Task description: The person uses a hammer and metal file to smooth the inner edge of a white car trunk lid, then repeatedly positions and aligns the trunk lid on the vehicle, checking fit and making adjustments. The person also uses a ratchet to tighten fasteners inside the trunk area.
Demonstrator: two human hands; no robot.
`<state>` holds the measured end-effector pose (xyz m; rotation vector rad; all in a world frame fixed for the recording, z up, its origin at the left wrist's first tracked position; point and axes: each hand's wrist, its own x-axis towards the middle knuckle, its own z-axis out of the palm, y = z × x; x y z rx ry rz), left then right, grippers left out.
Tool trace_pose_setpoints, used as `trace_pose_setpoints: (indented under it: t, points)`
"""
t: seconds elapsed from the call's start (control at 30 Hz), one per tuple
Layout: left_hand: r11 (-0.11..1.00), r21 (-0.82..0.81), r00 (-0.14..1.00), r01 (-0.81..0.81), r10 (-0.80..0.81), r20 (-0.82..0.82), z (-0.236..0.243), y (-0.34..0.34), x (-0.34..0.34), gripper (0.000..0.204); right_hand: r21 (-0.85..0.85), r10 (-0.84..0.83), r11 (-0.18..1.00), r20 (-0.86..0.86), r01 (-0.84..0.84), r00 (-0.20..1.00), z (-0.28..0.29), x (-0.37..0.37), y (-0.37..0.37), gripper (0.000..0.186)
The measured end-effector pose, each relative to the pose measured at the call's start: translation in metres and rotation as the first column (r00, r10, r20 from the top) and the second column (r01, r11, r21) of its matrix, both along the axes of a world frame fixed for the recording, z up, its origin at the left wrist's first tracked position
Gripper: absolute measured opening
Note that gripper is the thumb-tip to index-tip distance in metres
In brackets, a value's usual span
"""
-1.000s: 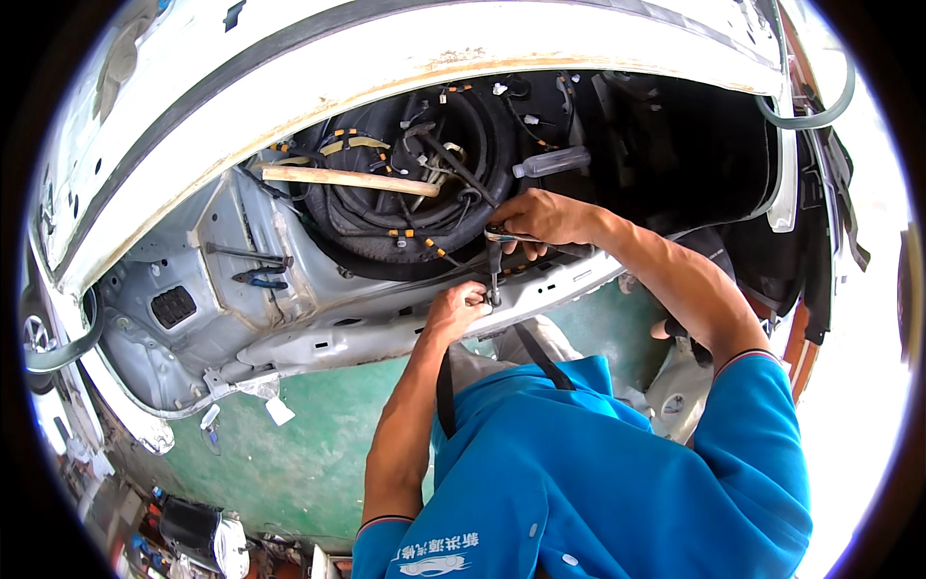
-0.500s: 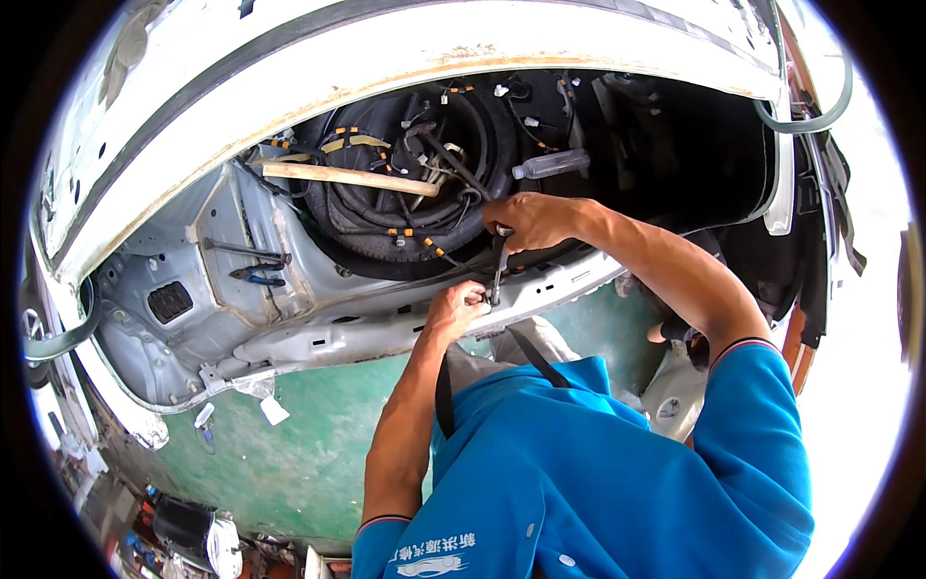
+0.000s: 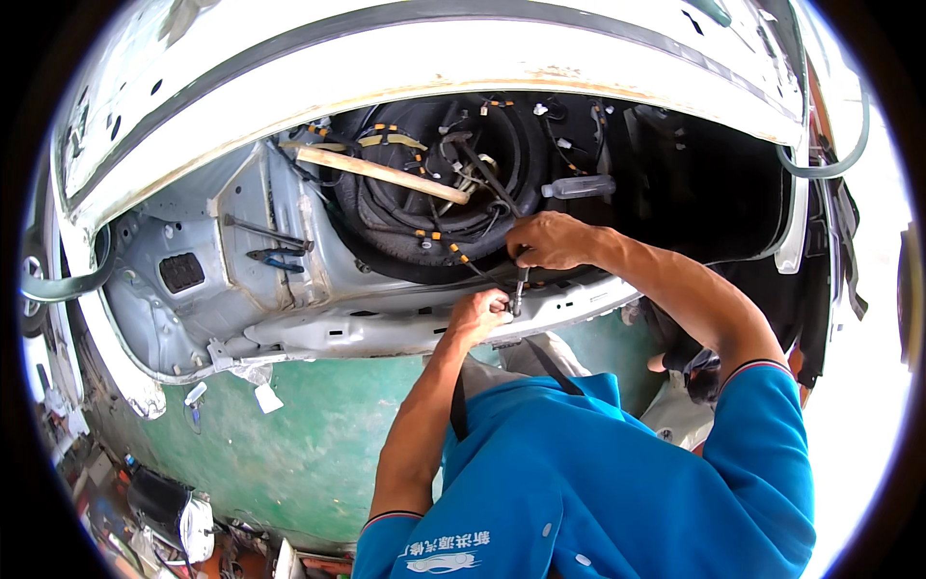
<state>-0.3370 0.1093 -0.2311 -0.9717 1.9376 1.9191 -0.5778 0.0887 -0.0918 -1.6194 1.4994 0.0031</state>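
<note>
My right hand (image 3: 545,241) is closed on the head of a metal socket wrench (image 3: 520,288), which stands upright over the pale metal rear sill (image 3: 376,330) of the open trunk. My left hand (image 3: 479,314) is pinched at the wrench's lower end, on the sill; what lies between its fingertips is too small to make out. Just behind my right hand a dark bar (image 3: 487,174) lies over the black spare-wheel area (image 3: 376,232), among wires with orange tape.
White trunk lid (image 3: 338,53) overhead; wooden stick (image 3: 381,176), clear bottle (image 3: 579,186), pliers and rods (image 3: 275,259) inside. Green floor (image 3: 270,444) below, black-and-white object (image 3: 169,507) and clutter at lower left. What seems another person's hand (image 3: 657,363) shows beside my right arm.
The view has shifted, so the trunk sits further right. My right hand has turned on the wrench, whose handle is now hidden by my fingers; my left hand stays at its lower end.
</note>
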Motion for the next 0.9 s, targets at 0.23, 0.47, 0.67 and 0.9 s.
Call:
trace_pose_setpoints:
  t: [0.23, 0.47, 0.67, 0.9]
  points:
    - [0.999, 0.008, 0.999, -0.036, 0.036, -0.007, 0.003, 0.001, 0.002, 0.045, 0.159, -0.035, 0.984, -0.227, 0.073, 0.973, 0.01, 0.013, -0.013, 0.034]
    - [0.999, -0.007, 0.999, -0.032, 0.032, -0.013, 0.002, 0.001, 0.002, 0.044, 0.157, -0.05, 0.982, -0.332, 0.108, 0.942, 0.004, 0.022, -0.011, 0.034]
    - [0.999, 0.008, 0.998, -0.049, 0.05, -0.032, -0.005, 0.003, 0.004, 0.045, 0.46, -0.215, 0.854, -0.114, 0.244, 0.97, 0.02, 0.009, -0.029, 0.033]
    - [1.0, 0.001, 0.999, -0.023, 0.023, -0.032, 0.0, 0.001, 0.004, 0.046, -0.016, 0.426, 0.892, -0.304, -0.452, 0.852, 0.004, -0.026, -0.029, 0.018]
